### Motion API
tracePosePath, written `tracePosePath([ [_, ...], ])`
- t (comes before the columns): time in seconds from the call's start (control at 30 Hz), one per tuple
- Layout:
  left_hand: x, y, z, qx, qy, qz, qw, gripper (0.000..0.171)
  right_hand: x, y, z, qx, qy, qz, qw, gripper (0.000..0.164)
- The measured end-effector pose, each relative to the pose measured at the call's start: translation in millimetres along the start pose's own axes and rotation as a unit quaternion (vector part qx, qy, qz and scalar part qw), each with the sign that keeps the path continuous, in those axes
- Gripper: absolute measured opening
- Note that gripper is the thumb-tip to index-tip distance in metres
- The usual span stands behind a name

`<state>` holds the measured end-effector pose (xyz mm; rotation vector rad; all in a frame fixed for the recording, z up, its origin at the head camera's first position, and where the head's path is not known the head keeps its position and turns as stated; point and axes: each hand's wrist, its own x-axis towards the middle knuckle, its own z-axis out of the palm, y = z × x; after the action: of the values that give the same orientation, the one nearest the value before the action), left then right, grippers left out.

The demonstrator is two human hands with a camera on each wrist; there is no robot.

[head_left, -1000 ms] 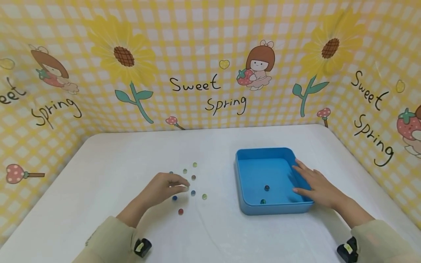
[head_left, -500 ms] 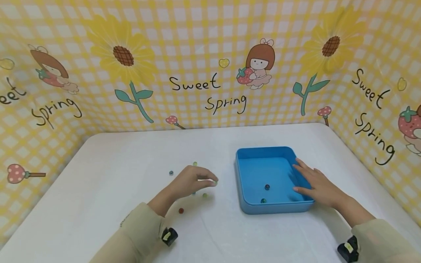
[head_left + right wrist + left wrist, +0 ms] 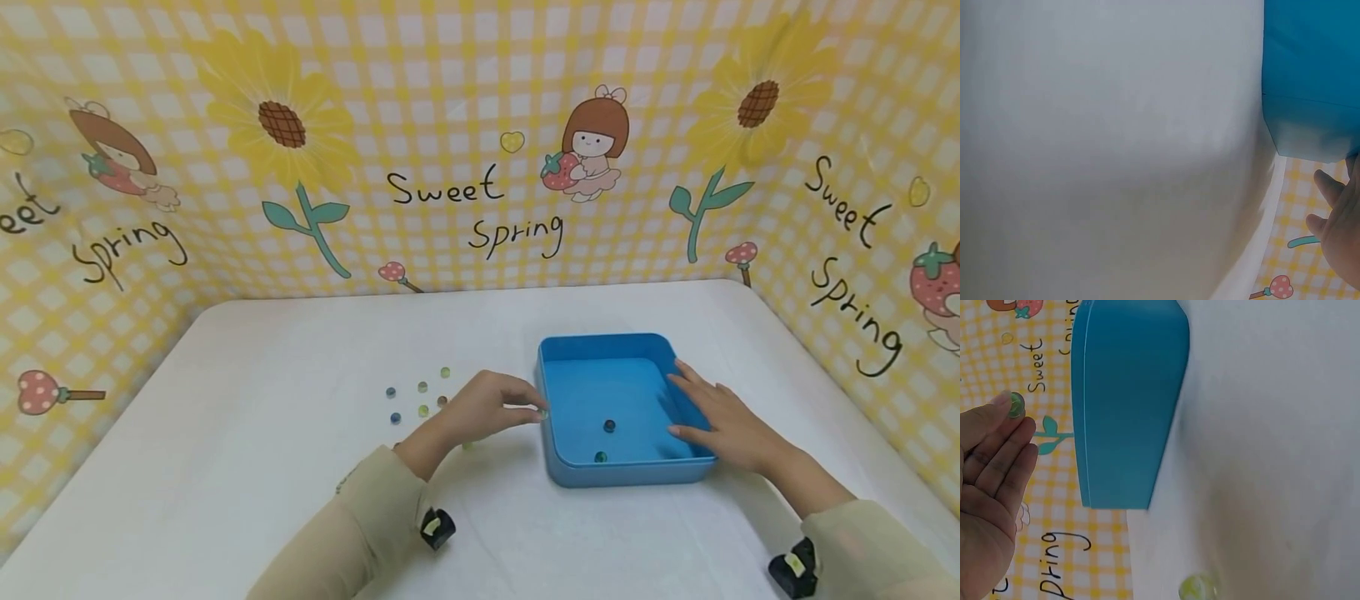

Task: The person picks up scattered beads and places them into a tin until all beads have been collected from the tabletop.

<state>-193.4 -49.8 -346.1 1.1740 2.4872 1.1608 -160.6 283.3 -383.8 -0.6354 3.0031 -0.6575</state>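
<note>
A green glass marble (image 3: pixel 1017 405) is pinched between the thumb and fingertips of my left hand (image 3: pixel 491 405), right by the left rim of the blue box (image 3: pixel 621 475). The box is open-topped and rectangular. Inside it lie a dark marble (image 3: pixel 609 426) and a green marble (image 3: pixel 601 457). My right hand (image 3: pixel 726 423) rests at the box's right wall, its fingers spread and extended over the rim. Left of the box several loose marbles sit on the table, among them a blue marble (image 3: pixel 395 418) and a yellow-green marble (image 3: pixel 446 372). My left forearm hides some of them.
The table (image 3: pixel 300 350) has a white cover. Yellow checked cloth (image 3: pixel 442 75) printed with flowers and writing stands behind it and at both sides. One yellow-green marble (image 3: pixel 1197 587) shows at the bottom of the left wrist view.
From among the loose marbles, my left hand has moved right to the box's left rim, carrying the green marble. My right hand and the box have stayed in place.
</note>
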Motion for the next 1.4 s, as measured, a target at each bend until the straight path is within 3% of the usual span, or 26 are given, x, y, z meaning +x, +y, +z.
tracePosePath([
  [0.43,27.8,8.9,24.7,-0.016,-0.013,0.030,0.9993,0.016,3,0,2,-0.003,-0.004,0.001,1.000,0.071],
  [0.7,46.2,12.3,39.9,0.022,-0.052,0.031,0.9979,0.015,3,0,2,-0.006,-0.006,0.004,1.000,0.070],
  [1.0,63.1,14.2,55.3,0.052,-0.073,0.042,0.9951,0.015,2,1,1,-0.004,-0.009,0.001,1.000,0.071],
  [1.4,77.3,20.7,64.3,0.115,-0.130,0.050,0.9836,0.014,0,2,-1,-0.002,-0.006,-0.001,1.000,0.070],
])
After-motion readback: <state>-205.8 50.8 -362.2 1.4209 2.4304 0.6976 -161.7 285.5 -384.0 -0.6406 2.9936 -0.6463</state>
